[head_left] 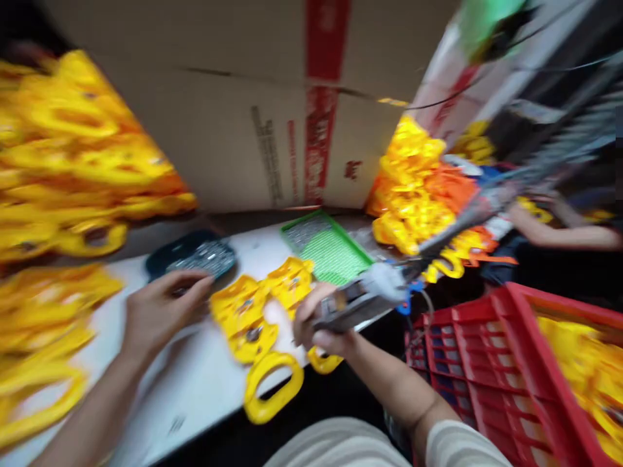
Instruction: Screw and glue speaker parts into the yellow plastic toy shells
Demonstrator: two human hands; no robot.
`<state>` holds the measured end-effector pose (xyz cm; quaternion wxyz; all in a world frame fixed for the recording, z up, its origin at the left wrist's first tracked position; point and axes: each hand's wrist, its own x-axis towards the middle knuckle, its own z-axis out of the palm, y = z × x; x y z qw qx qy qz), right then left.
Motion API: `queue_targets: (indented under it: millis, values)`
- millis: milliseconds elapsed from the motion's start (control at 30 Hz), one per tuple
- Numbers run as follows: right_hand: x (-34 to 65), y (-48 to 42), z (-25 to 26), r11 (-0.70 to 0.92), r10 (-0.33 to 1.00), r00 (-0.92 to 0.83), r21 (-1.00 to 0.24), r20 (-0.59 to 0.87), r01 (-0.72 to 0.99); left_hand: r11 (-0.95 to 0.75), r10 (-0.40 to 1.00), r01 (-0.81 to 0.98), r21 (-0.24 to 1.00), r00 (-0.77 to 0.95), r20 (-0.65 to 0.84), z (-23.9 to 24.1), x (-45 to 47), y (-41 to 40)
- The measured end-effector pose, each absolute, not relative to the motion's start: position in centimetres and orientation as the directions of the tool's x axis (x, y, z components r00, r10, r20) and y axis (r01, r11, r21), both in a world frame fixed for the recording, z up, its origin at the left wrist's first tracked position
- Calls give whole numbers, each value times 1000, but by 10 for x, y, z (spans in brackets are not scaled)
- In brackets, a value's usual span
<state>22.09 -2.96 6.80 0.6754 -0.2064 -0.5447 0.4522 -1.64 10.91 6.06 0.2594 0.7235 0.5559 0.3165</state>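
Note:
My right hand (318,327) is wrapped round a grey powered screwdriver (360,299) whose cord runs up to the right. Its tip hangs over a group of yellow plastic handle parts (257,324) lying on the white table (195,383). My left hand (158,311) reaches to a dark tray of small screws (195,257), fingers curled at its near rim; what they pinch is too blurred to name. The whole view is smeared by motion.
Heaps of yellow parts (73,168) fill the left. A green tray (327,245) lies behind the handles, a cardboard box (272,110) stands at the back. More yellow and orange parts (418,188) pile right. A red crate (491,370) holds yellow parts. Another person's arm (559,233) shows far right.

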Motion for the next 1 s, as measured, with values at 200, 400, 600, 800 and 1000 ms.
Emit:
queue_targets:
  millis: [200, 400, 600, 800, 1000]
  values:
    - [220, -35, 91, 513, 830, 32, -739, 557, -437, 114, 990, 8, 993, 80, -115, 63, 22, 34]
    - [213, -39, 108, 515, 830, 39, -737, 557, -437, 268, 953, -154, 951, 190, -237, 50, 26, -15]
    - [208, -37, 122, 536, 832, 95, -748, 546, -391, 344, 924, -127, 930, 221, -312, 42, 34, -40]
    - [219, -33, 120, 488, 837, -33, -773, 546, -406, 425, 885, -110, 899, 258, -387, 40, 36, -50]
    - [231, -29, 115, 409, 846, -173, -821, 505, -398, 436, 880, -139, 889, 270, -389, 39, 38, -50]
